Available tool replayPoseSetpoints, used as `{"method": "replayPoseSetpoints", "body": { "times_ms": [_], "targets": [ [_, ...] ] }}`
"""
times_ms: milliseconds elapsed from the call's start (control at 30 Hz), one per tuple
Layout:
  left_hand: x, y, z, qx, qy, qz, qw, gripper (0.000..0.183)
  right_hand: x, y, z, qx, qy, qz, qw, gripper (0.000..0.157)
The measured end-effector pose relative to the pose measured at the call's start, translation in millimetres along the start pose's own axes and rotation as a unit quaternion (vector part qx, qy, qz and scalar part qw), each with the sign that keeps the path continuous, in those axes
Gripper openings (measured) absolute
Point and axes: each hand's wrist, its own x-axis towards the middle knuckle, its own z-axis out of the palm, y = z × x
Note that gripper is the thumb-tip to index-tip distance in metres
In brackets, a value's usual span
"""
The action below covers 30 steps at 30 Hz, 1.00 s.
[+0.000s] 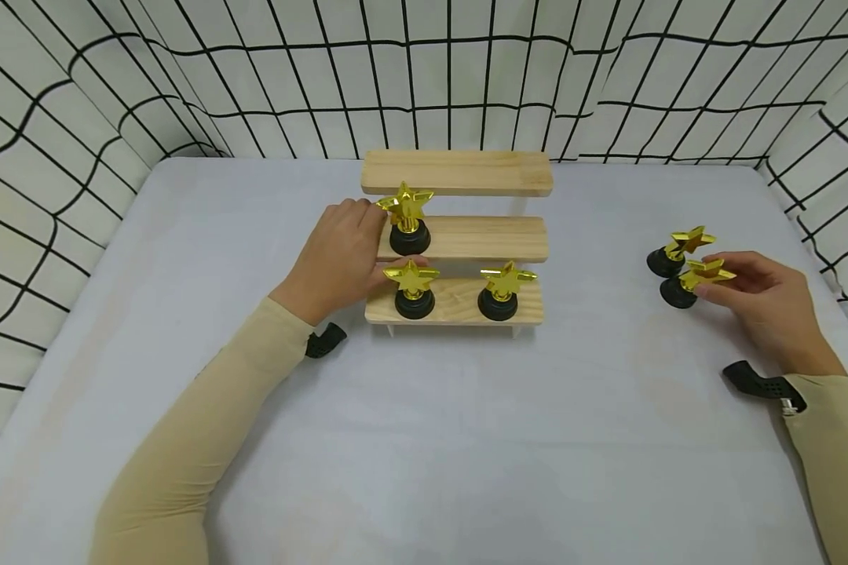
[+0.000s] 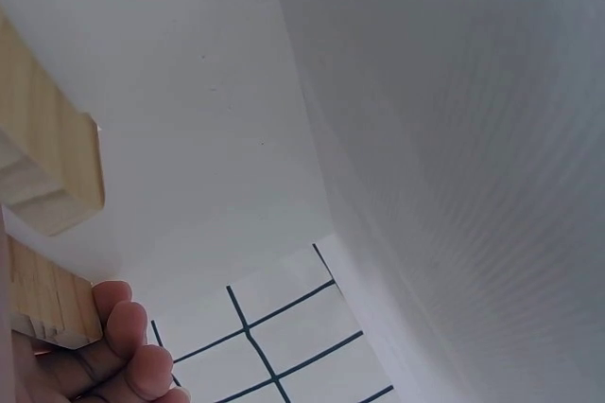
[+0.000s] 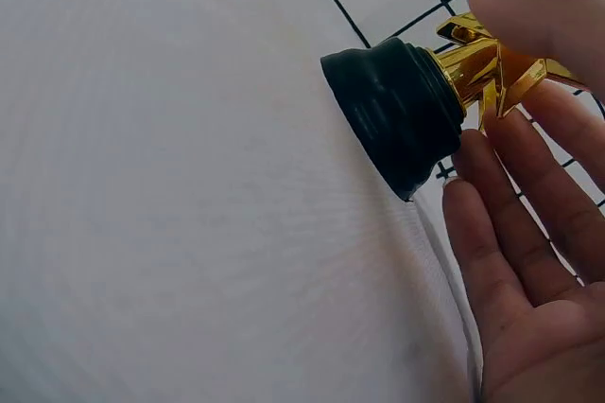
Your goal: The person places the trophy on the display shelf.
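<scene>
My left hand [image 1: 339, 255] grips the left end of the middle board [image 1: 487, 238] of a three-tier wooden shelf, thumb along its front edge. In the left wrist view, fingertips [image 2: 128, 332] curl behind a board end [image 2: 57, 294]. A gold star trophy [image 1: 407, 205] on a black base stands on that middle board, right beside the hand. On the lowest board [image 1: 455, 302] stand a left trophy [image 1: 413, 290] and a right trophy [image 1: 499, 302]. At far right, my right hand [image 1: 773, 306] pinches the star of another trophy [image 3: 397, 110] between thumb and fingers; its base leans, low over the cloth.
One more star trophy [image 1: 666, 259] stands just behind the held one. The top board [image 1: 456, 173] of the shelf bears nothing. Black wire grid panels [image 1: 448, 74] border the white cloth-covered table [image 1: 424, 447] at the back and both sides.
</scene>
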Motion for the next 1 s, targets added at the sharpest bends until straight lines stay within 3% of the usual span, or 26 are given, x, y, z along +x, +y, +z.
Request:
{"method": "replayPoseSetpoints", "body": {
  "times_ms": [100,200,300,500,1000],
  "targets": [
    [0.3,0.3,0.7,0.003,0.007,0.002,1.0000,0.098,-1.1,2.1,-0.8,-0.026,-0.004,0.002,1.000,0.043],
    [0.2,0.4,0.1,0.007,0.007,0.004,0.9999,0.098,-0.8,4.3,-0.7,0.020,-0.016,-0.001,1.000,0.042],
    [-0.6,0.1,-0.9,0.011,0.008,0.001,0.9999,0.098,0.6,5.6,-0.3,0.026,-0.026,0.002,0.999,0.040],
    [-1.2,0.4,-0.2,0.008,0.009,0.002,0.9999,0.097,1.4,6.5,-1.7,-0.061,-0.030,0.019,0.997,0.036],
    [-2.4,1.0,0.1,0.001,0.013,0.006,0.9999,0.097,-0.2,6.8,-0.7,-0.144,-0.043,0.030,0.988,0.042]
  ]
}}
